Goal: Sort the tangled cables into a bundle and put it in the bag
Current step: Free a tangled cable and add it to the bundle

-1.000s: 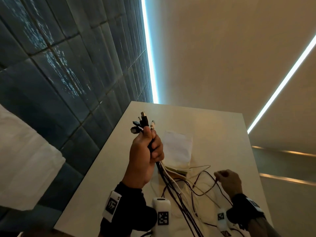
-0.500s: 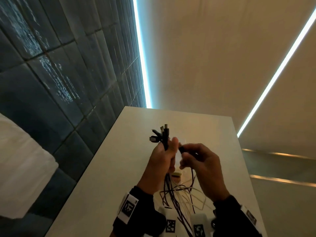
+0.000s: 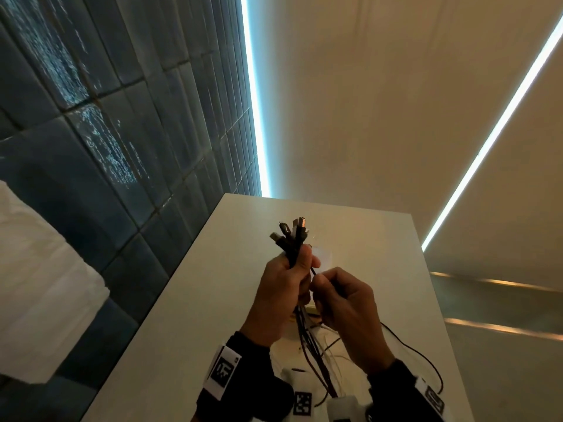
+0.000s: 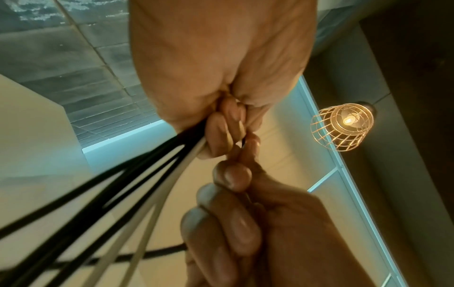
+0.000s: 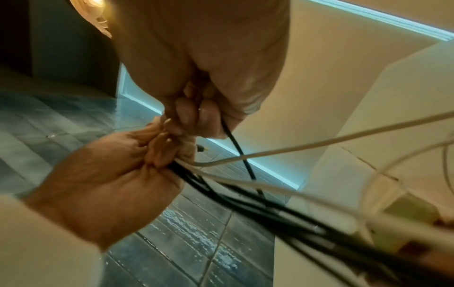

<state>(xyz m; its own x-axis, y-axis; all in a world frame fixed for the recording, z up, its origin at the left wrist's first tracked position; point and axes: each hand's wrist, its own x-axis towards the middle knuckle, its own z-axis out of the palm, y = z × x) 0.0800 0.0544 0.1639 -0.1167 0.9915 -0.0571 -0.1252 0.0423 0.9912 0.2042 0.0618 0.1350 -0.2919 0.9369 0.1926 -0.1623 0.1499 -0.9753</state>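
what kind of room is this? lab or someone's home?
Looks like a styled interior, maybe a home or hotel room, not a lab: dark glossy wall tiles, recessed LED light strips, a wire-cage pendant lamp, and a plain white table. Hard to say more exactly.

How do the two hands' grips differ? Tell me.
The left hand grips a whole bundle of cables, plugs sticking up; the right hand holds just one black cable. The left is slightly higher, the right lower. Both are curled shut, touching above the table.

Right hand (image 5: 196,64) pinching black cable (image 5: 242,155), left hand (image 5: 108,180) just below gripping cables (image 5: 245,192), fingertips touching
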